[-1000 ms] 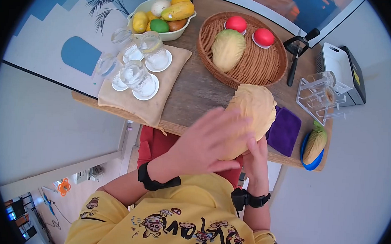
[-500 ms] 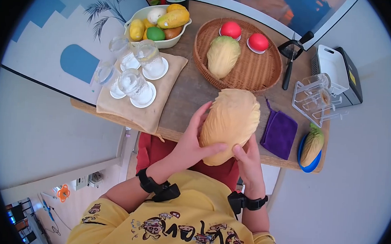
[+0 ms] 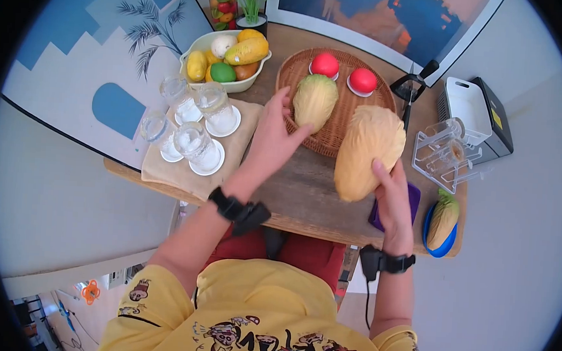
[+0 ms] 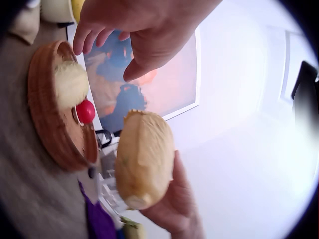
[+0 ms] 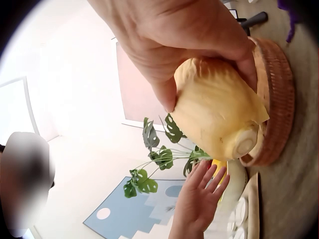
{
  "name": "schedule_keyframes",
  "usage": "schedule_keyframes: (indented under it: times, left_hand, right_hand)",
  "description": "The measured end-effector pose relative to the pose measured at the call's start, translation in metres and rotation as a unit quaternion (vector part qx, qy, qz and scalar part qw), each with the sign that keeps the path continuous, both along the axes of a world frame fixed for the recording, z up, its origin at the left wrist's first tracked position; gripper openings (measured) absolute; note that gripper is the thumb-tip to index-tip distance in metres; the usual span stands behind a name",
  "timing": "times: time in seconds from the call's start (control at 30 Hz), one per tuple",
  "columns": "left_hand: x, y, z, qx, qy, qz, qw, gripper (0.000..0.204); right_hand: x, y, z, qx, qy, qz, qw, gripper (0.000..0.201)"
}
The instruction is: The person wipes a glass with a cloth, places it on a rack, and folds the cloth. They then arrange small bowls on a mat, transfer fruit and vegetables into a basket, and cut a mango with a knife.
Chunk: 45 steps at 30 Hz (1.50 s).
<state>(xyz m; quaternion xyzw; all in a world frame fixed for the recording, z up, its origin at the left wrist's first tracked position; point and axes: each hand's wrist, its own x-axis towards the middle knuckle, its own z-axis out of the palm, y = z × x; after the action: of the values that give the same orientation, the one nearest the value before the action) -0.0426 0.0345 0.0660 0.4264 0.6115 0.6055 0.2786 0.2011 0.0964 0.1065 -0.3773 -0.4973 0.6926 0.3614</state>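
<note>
My right hand (image 3: 393, 195) grips a large pale yellow cabbage (image 3: 369, 152), held above the table in front of the basket's right side. In the right wrist view, thumb and fingers lie around the cabbage (image 5: 214, 107), its cut stem end facing down and away. My left hand (image 3: 275, 136) reaches over the left rim of the round wicker basket (image 3: 341, 144), fingers spread beside a smaller green-topped cabbage (image 3: 315, 103). The left wrist view shows that hand (image 4: 144, 35) with nothing between thumb and fingers, apart from the small cabbage (image 4: 71, 85).
Two red round objects (image 3: 325, 64) sit in the basket. A fruit bowl (image 3: 232, 85) and glass jars (image 3: 196, 146) on a beige cloth stand left. To the right are a purple cloth (image 3: 414, 200), a glass rack (image 3: 439, 163), black-handled tools, and a blue bowl (image 3: 432, 249) holding another cabbage.
My left hand has let go of the large cabbage and moved forward and left to the small one. My right hand has carried the large cabbage to the right.
</note>
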Motion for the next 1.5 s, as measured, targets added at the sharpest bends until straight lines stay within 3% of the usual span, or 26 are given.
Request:
schedule_keyframes:
  times: [0.07,0.1,0.17,0.47,0.77,0.9,1.0,1.07,1.17,1.3,1.5]
  left_hand:
    - [-0.016,0.034,0.002,-0.072,0.209,0.055,0.974,0.085]
    - [-0.018,0.046,0.004,-0.065,0.212,0.057,0.973,0.085]
    - [-0.020,0.069,0.005,-0.153,0.268,0.052,0.950,0.094]
    - [-0.027,0.115,-0.021,-0.294,0.244,-0.012,0.924,0.113]
    - [-0.033,0.118,-0.010,-0.326,0.189,0.046,0.925,0.111]
    - [-0.040,0.123,-0.018,-0.318,0.173,0.047,0.931,0.109]
    - [-0.044,0.124,-0.019,-0.344,0.150,0.001,0.927,0.105]
    - [-0.046,0.126,-0.018,-0.367,0.200,-0.033,0.908,0.106]
    - [-0.041,0.126,-0.017,-0.351,0.255,-0.018,0.901,0.107]
    - [-0.038,0.126,-0.013,-0.354,0.267,-0.029,0.896,0.107]
    - [-0.039,0.123,-0.008,-0.369,0.256,-0.043,0.892,0.111]
  right_hand:
    - [-0.003,0.036,0.006,0.013,-0.029,0.003,0.999,0.068]
    - [-0.007,0.051,0.007,0.019,-0.062,0.006,0.998,0.067]
    - [-0.016,0.074,0.009,0.018,-0.053,0.020,0.998,0.066]
    - [-0.049,0.125,-0.021,-0.045,-0.050,0.066,0.996,0.066]
    - [-0.058,0.134,-0.044,-0.096,-0.053,0.069,0.992,0.070]
    - [-0.065,0.135,-0.055,-0.107,-0.043,0.081,0.990,0.071]
    - [-0.067,0.139,-0.065,-0.136,-0.028,0.106,0.985,0.070]
    - [-0.065,0.139,-0.069,-0.138,-0.025,0.106,0.984,0.069]
    - [-0.066,0.142,-0.068,-0.112,-0.049,0.114,0.986,0.067]
    - [-0.064,0.131,-0.049,-0.106,-0.100,0.082,0.986,0.066]
    - [-0.061,0.132,-0.057,-0.088,-0.086,0.094,0.988,0.071]
